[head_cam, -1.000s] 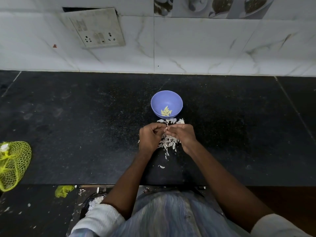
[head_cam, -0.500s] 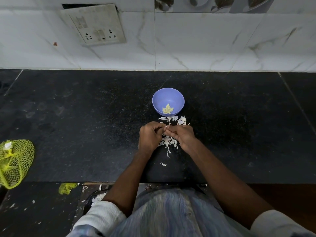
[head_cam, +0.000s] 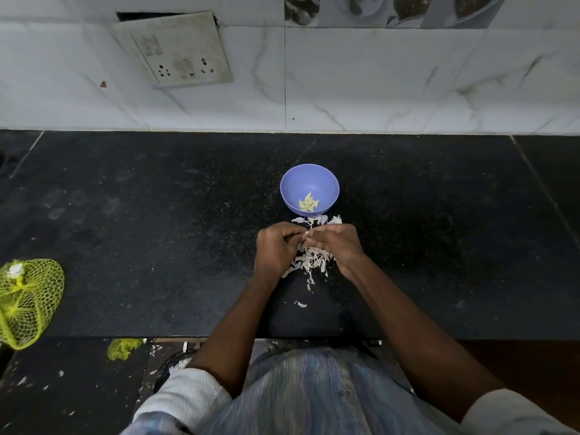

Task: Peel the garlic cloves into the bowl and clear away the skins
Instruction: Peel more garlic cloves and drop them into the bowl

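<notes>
Pinching one clove (head_cam: 305,235), barely visible, between both hands above the skins (head_cam: 310,262) on the desk (head_cam: 157,233): left hand (head_cam: 276,249) curled in a steadying grip, right hand (head_cam: 337,246) nipping at the skin. Best peeling in small pulls over the pile, then dropping the bare clove into the bowl (head_cam: 309,180) just beyond.

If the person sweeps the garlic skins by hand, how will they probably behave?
The skins look thin and papery, so they are likely very light and may scatter rather than slide together. Stray flakes such as one lying apart suggest they drift easily. They probably crumple and may cling to fingers.
</notes>
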